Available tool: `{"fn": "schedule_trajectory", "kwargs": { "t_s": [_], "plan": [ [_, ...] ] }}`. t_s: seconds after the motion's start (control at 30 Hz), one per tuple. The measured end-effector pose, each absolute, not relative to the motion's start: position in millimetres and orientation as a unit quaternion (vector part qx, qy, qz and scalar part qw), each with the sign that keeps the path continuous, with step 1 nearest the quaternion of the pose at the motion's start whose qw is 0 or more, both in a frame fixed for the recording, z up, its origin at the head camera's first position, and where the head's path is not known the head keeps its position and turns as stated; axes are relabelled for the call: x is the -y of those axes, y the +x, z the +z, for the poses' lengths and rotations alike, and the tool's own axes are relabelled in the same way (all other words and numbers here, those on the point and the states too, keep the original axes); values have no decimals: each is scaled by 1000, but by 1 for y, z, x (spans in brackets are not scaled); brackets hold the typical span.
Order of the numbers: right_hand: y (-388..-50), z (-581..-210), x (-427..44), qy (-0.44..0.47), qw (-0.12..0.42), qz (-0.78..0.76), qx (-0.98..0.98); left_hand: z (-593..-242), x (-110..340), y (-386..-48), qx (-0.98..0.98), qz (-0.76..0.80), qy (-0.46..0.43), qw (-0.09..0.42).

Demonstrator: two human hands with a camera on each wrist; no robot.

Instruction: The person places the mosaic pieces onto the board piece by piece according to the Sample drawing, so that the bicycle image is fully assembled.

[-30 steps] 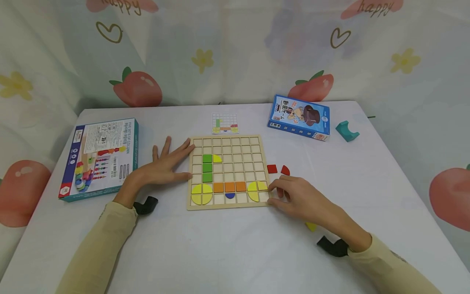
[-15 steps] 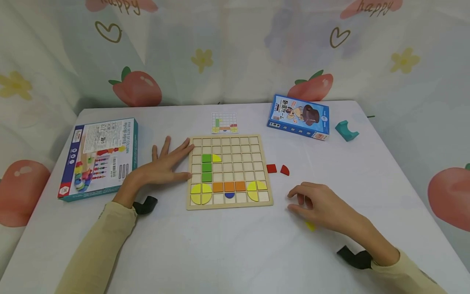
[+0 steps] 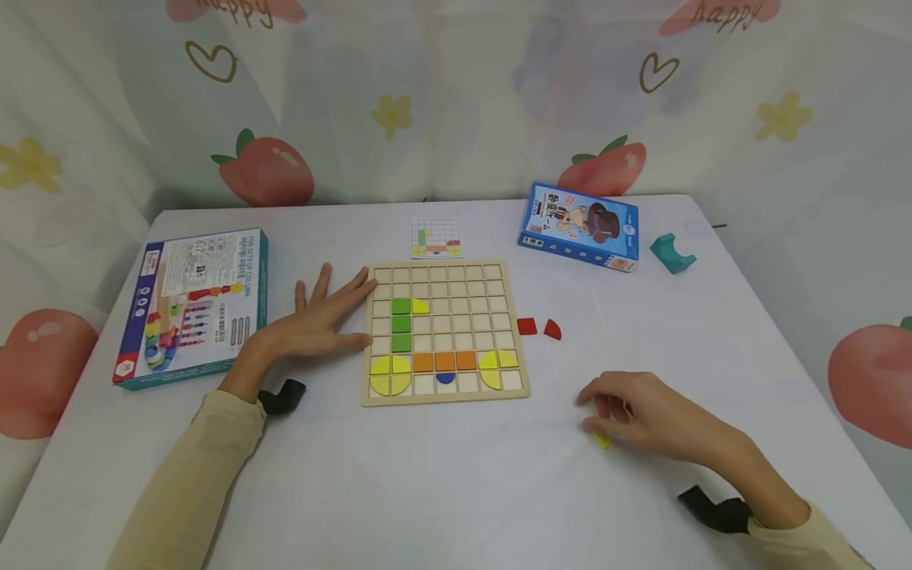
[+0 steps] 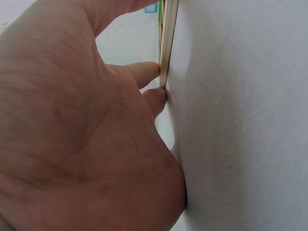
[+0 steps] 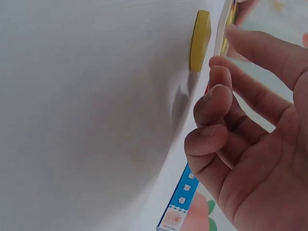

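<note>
My left hand [image 3: 313, 321] lies with fingers spread, its fingertips touching the left edge of a wooden grid board [image 3: 442, 401]. Set in the board are green squares [image 3: 402, 324], orange squares [image 3: 445, 362], yellow quarter-circles [image 3: 381, 375] and a blue half-circle [image 3: 446, 378]. In the left wrist view, fingertips meet the side of the board [image 4: 169, 43]. To the right of the board, my right hand [image 3: 644, 416] hovers with loosely bent fingers, holding nothing. Partly hidden beneath it is a loose yellow piece [image 3: 603, 441]; the right wrist view shows this yellow piece [image 5: 200, 42] apart from the fingers.
A red square [image 3: 527, 326] and a red quarter-circle [image 3: 552, 329] lie right of the board. Behind it is a small pattern card [image 3: 436, 238]. A large box [image 3: 192, 309] stands left; a blue box [image 3: 580, 228] and a teal curved block [image 3: 673, 254] are at back right.
My right hand has drawn back from the board's lower right corner, moving right and toward me to the yellow piece. My left hand has stayed in place.
</note>
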State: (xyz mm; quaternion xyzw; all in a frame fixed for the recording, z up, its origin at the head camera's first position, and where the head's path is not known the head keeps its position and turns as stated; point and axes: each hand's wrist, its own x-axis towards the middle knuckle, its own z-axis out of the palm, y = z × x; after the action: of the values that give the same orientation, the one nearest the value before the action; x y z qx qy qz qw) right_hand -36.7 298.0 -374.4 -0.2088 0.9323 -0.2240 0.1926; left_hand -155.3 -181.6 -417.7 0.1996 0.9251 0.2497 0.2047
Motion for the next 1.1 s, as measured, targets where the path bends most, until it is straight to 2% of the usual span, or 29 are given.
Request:
{"fn": "schedule_trajectory", "kwargs": {
  "t_s": [0.23,0.47,1.1],
  "plan": [
    [-33,-372,-316,-236,199,-248,-918,-417,181,-155,-925,250,199,205],
    [-35,-374,-328,-253,242,-268,-898,-417,181,-155,-926,249,197,205],
    [-38,-379,-324,-239,277,-259,-894,-419,182,-156,-926,250,198,204]
  ]
}}
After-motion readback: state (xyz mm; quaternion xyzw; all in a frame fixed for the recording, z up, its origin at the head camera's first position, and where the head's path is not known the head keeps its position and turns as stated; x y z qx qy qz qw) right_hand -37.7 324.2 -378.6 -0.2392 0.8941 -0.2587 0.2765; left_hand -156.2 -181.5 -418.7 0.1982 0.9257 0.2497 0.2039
